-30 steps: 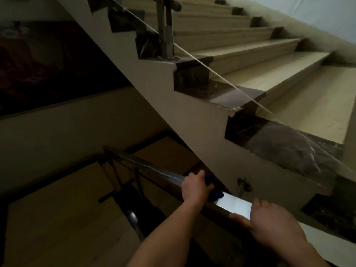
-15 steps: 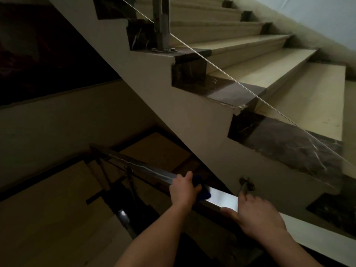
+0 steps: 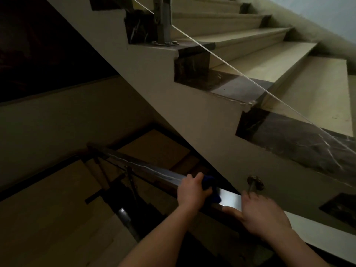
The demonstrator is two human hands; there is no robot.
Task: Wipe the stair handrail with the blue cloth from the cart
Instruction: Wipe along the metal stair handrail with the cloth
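Observation:
A shiny metal handrail [image 3: 230,200] slopes down from lower right to the left, toward the landing below. My left hand [image 3: 192,191] wraps over the rail and presses a blue cloth [image 3: 212,186] onto it; only a dark blue fold shows past my fingers. My right hand [image 3: 264,216] rests flat on the rail a little higher up, fingers spread over its top, thumb on the near side.
The upper flight of beige steps with dark marble edges [image 3: 289,135] rises at right behind a glass panel. A round metal wall bracket [image 3: 255,183] sits just beyond my right hand. A steel baluster post [image 3: 164,20] stands at top. The lower steps [image 3: 57,209] lie dim at left.
Both hands have slid down the rail toward the left, the left one carrying the cloth along. The camera has followed downward.

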